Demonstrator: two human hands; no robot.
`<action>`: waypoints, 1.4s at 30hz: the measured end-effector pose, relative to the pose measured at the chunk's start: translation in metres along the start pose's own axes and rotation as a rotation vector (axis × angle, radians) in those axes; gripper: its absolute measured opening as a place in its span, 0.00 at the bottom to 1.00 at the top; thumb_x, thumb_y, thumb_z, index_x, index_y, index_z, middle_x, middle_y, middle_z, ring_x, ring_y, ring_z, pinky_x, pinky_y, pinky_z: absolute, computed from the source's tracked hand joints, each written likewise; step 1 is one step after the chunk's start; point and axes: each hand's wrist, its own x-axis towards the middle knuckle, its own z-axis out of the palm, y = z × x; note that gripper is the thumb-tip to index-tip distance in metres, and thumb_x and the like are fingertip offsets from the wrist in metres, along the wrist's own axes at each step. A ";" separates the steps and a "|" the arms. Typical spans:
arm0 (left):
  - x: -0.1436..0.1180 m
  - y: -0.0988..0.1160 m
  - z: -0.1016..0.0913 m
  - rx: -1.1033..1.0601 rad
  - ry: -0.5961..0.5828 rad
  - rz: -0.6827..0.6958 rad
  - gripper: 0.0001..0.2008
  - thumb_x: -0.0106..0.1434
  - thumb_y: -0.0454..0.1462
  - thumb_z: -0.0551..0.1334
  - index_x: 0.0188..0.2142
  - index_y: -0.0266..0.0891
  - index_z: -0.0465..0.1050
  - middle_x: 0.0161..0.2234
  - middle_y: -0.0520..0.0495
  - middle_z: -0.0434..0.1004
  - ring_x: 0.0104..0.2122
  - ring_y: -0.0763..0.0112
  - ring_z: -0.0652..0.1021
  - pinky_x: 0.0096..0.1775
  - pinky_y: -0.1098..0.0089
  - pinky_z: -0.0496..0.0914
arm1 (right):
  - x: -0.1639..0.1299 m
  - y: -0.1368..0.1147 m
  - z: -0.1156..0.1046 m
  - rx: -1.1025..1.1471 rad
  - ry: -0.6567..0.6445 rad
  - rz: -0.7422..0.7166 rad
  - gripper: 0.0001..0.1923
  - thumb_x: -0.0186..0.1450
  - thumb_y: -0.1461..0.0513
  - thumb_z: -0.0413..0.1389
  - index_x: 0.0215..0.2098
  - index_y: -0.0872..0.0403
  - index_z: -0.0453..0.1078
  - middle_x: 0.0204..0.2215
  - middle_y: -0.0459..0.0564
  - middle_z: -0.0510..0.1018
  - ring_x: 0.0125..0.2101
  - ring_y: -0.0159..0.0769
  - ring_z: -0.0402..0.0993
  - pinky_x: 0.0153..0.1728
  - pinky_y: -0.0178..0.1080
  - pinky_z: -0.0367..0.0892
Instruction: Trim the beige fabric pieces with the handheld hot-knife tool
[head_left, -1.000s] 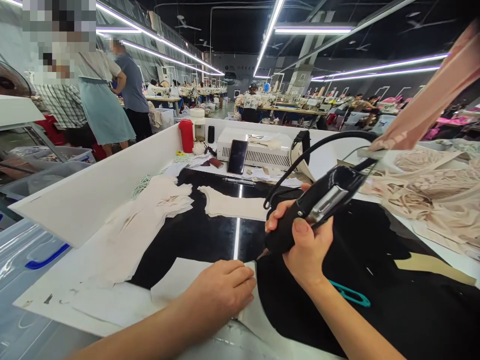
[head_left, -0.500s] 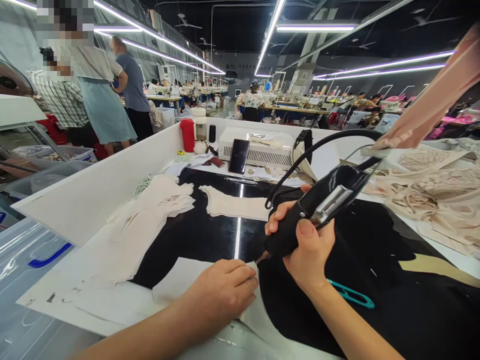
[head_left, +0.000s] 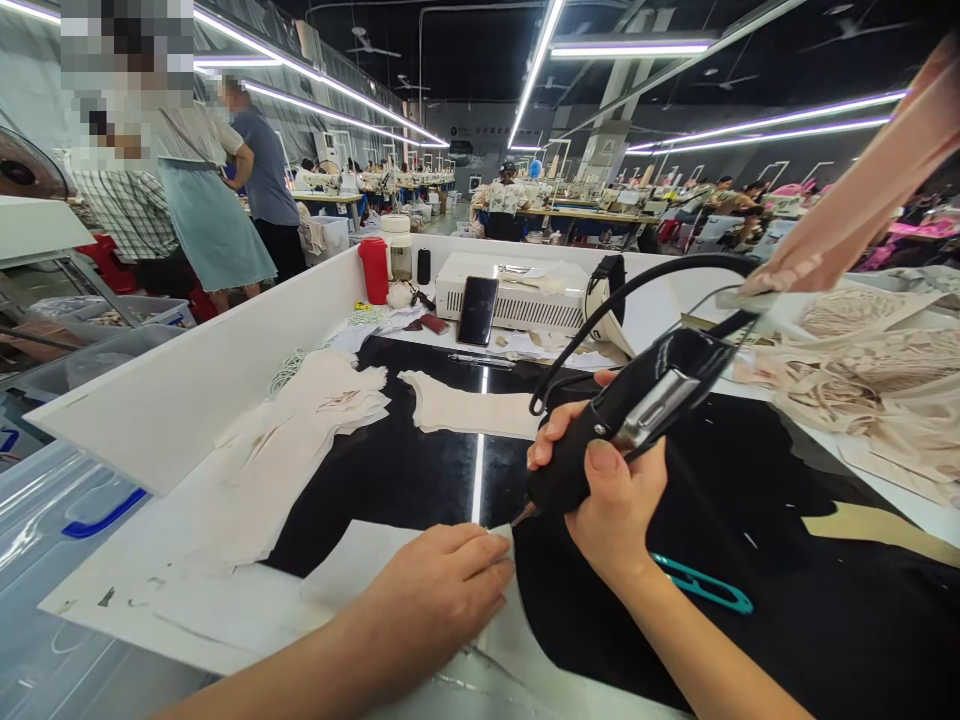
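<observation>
Pressing flat on the pale fabric piece (head_left: 352, 570) at the near table edge, the left hand (head_left: 442, 590) is keeping its fingers together and barely shifting from a second ago. Moving rightward, the right hand (head_left: 611, 490) is staying clamped around the black corded tool (head_left: 622, 420), whose tip is dipping lower to meet the fabric's edge beside the left fingertips, so the cut seems to be starting.

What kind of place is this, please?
Most likely a garment factory: rows of sewing tables under strip lights, cut fabric pieces on the table, and a corded cutting tool in the right hand.
</observation>
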 end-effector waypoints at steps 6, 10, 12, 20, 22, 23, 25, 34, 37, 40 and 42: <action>0.001 -0.001 0.001 0.016 0.015 0.002 0.12 0.77 0.33 0.54 0.54 0.33 0.73 0.55 0.44 0.78 0.49 0.64 0.78 0.49 0.64 0.77 | 0.000 0.000 0.001 -0.005 0.012 0.008 0.23 0.67 0.52 0.65 0.56 0.47 0.66 0.31 0.42 0.76 0.24 0.32 0.73 0.24 0.37 0.72; 0.003 -0.001 0.001 0.032 0.021 0.008 0.12 0.77 0.32 0.54 0.53 0.33 0.74 0.53 0.45 0.79 0.48 0.65 0.79 0.47 0.64 0.77 | 0.000 0.000 0.001 -0.011 0.032 0.014 0.23 0.66 0.51 0.65 0.55 0.47 0.66 0.31 0.42 0.77 0.23 0.32 0.73 0.24 0.37 0.72; 0.003 -0.001 0.001 0.030 0.017 0.003 0.12 0.77 0.33 0.54 0.53 0.33 0.74 0.53 0.45 0.79 0.47 0.65 0.79 0.47 0.64 0.77 | 0.000 0.000 0.001 -0.014 0.042 0.017 0.23 0.65 0.51 0.66 0.54 0.47 0.66 0.30 0.41 0.77 0.23 0.32 0.73 0.24 0.37 0.72; 0.003 -0.001 0.002 0.037 0.009 0.011 0.12 0.78 0.33 0.54 0.53 0.33 0.73 0.53 0.42 0.79 0.49 0.66 0.79 0.49 0.65 0.77 | 0.002 -0.002 0.002 -0.005 0.052 0.018 0.22 0.65 0.52 0.66 0.53 0.48 0.67 0.31 0.42 0.77 0.23 0.32 0.74 0.24 0.38 0.73; 0.003 -0.001 0.002 0.037 0.012 0.014 0.12 0.78 0.33 0.54 0.53 0.32 0.73 0.53 0.42 0.79 0.49 0.65 0.79 0.49 0.65 0.77 | 0.004 -0.004 0.004 -0.004 0.058 0.010 0.21 0.66 0.53 0.66 0.53 0.48 0.68 0.31 0.41 0.77 0.23 0.32 0.73 0.23 0.38 0.73; 0.003 -0.001 0.001 0.035 0.012 0.015 0.12 0.78 0.33 0.54 0.53 0.32 0.73 0.53 0.42 0.79 0.49 0.65 0.79 0.48 0.65 0.77 | 0.005 -0.005 0.005 -0.003 0.063 0.007 0.21 0.66 0.53 0.66 0.53 0.48 0.68 0.30 0.41 0.77 0.23 0.32 0.73 0.23 0.38 0.73; 0.003 -0.001 0.000 0.037 0.016 0.013 0.12 0.78 0.33 0.54 0.53 0.32 0.74 0.54 0.42 0.79 0.49 0.65 0.79 0.48 0.64 0.77 | 0.005 -0.007 0.006 -0.001 0.072 0.011 0.21 0.65 0.52 0.65 0.52 0.48 0.68 0.30 0.41 0.77 0.22 0.32 0.73 0.23 0.38 0.73; 0.004 0.000 0.001 0.055 0.050 0.032 0.13 0.77 0.30 0.52 0.51 0.31 0.75 0.51 0.42 0.80 0.47 0.65 0.80 0.48 0.65 0.78 | 0.000 -0.002 0.004 -0.016 0.036 0.032 0.23 0.65 0.52 0.66 0.53 0.48 0.67 0.31 0.42 0.76 0.24 0.33 0.73 0.24 0.37 0.72; 0.003 0.000 0.002 0.063 0.055 0.035 0.13 0.77 0.30 0.52 0.52 0.31 0.74 0.51 0.41 0.80 0.47 0.64 0.80 0.47 0.65 0.78 | 0.001 -0.005 0.006 -0.015 0.064 0.021 0.22 0.65 0.51 0.66 0.52 0.48 0.67 0.30 0.42 0.76 0.23 0.33 0.73 0.23 0.37 0.72; 0.002 -0.001 0.002 0.073 0.044 0.045 0.12 0.77 0.30 0.53 0.52 0.31 0.74 0.51 0.40 0.80 0.48 0.65 0.80 0.48 0.65 0.78 | 0.001 -0.006 0.007 -0.020 0.078 0.024 0.22 0.65 0.51 0.66 0.52 0.48 0.66 0.30 0.41 0.76 0.22 0.33 0.73 0.23 0.38 0.72; 0.002 -0.001 0.002 0.072 0.039 0.044 0.12 0.76 0.30 0.53 0.52 0.31 0.74 0.51 0.39 0.80 0.49 0.65 0.80 0.48 0.65 0.78 | 0.000 -0.005 0.006 -0.025 0.064 0.025 0.23 0.65 0.50 0.66 0.52 0.48 0.66 0.30 0.42 0.76 0.23 0.33 0.73 0.23 0.38 0.72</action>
